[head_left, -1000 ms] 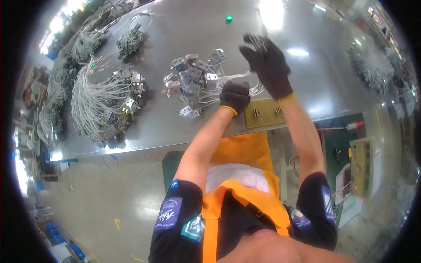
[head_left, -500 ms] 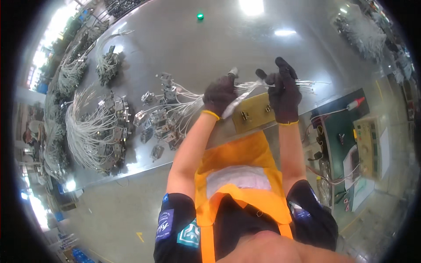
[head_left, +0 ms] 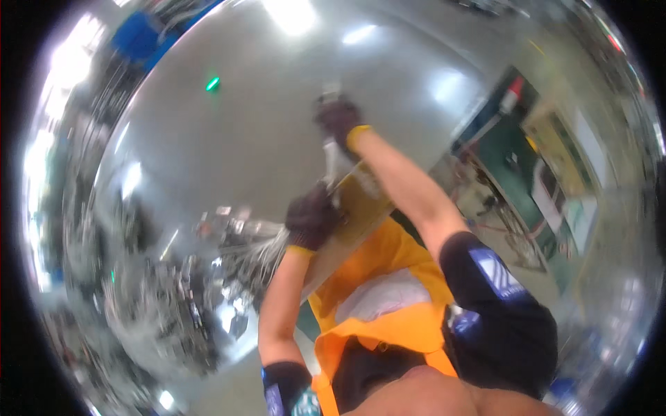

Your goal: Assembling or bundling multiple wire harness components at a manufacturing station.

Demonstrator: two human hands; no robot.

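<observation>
My left hand (head_left: 313, 216), in a dark glove with a yellow cuff, is closed around a bundle of white wires (head_left: 260, 251). Metal connector housings (head_left: 232, 222) hang on the wires' left end and lie on the metal table. Farther off, my right hand (head_left: 338, 119), gloved alike, is closed on the bundle's other stretch. A pale strip (head_left: 332, 161) runs between the hands, and a light end (head_left: 331, 90) shows past the right fingers. Motion blur hides the fingertips and single wires.
A tan board (head_left: 362, 195) lies at the table's near edge beside my hands. More wire harnesses (head_left: 156, 312) are heaped at the left. On the right stands a green-topped bench (head_left: 517, 163) with a tan instrument box (head_left: 555, 142). The metal table (head_left: 263, 139) reflects ceiling lights.
The view has turned and blurred. My right hand has moved farther from me, beyond the left, which is now nearer my body; before, the hands were side by side along the wires.
</observation>
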